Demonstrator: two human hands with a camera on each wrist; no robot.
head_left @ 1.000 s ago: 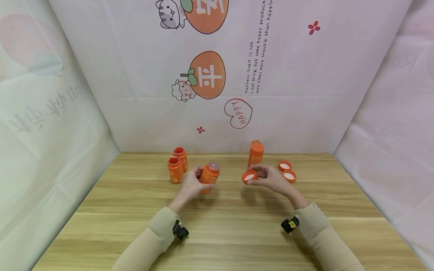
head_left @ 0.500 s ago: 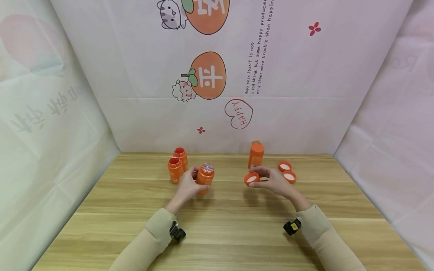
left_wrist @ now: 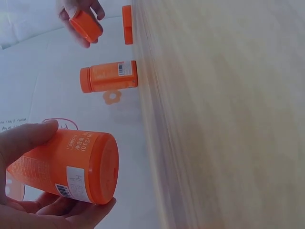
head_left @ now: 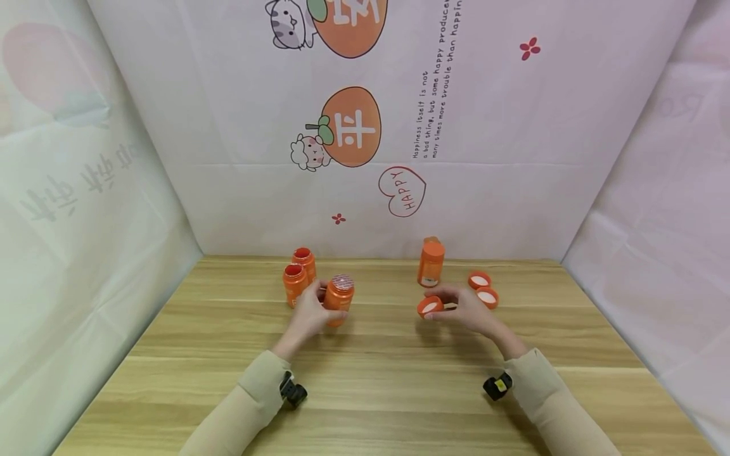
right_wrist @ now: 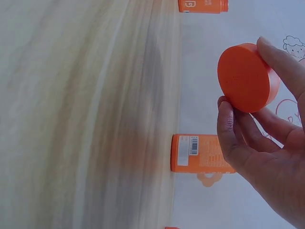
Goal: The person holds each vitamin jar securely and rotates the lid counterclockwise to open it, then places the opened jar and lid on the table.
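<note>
My left hand (head_left: 310,313) grips an orange bottle (head_left: 339,303) that has no cap; a striped silvery seal covers its mouth. In the left wrist view, this bottle (left_wrist: 71,162) shows its base and label, held off the wooden table. My right hand (head_left: 469,311) pinches an orange screw cap (head_left: 430,308) by its rim above the table, white inner face visible to the head camera. From the right wrist, the cap's (right_wrist: 244,78) smooth outer top shows. Bottle and cap are well apart.
Two uncapped orange bottles (head_left: 294,292) stand left of my left hand. Behind my right hand stands a capped orange bottle (head_left: 431,266). Two loose caps (head_left: 486,297) lie to its right, white insides up. A printed white sheet (head_left: 485,190) rises behind the wooden table (head_left: 388,392).
My left hand has moved left with the bottle, towards the uncapped bottles. My right hand has shifted slightly right and nearer me with the cap. The gap between them has grown.
</note>
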